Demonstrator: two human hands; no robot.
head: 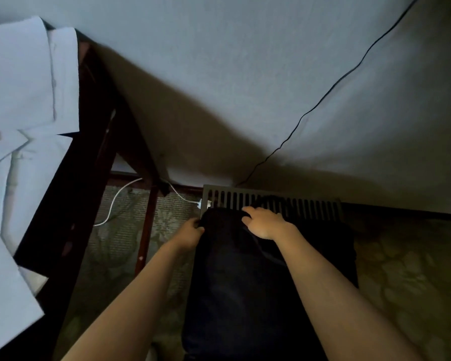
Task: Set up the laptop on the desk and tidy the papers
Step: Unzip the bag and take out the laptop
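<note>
Papers (pixel 24 100) on tabletop (pixel 71 183), far left. Bag (pixel 245 282) on floor (pixel 401 282), centre, right of tabletop; far end against vent grille (pixel 297 204) at wall foot. Charger cable (pixel 115 201) on floor under tabletop, left of grille. Wall cable (pixel 336 84) runs down behind grille.

View: one wide-angle head camera.
Facing: forward and down at the patterned green carpet floor (pixel 401 269) and plain grey wall (pixel 245 74).
Nearness: close above the floor.

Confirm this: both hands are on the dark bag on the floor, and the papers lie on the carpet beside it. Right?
Not quite. The left hand and right hand are on the dark bag on the floor, but the papers lie on the desk at the left, not on the carpet. The head view shows it.
</note>
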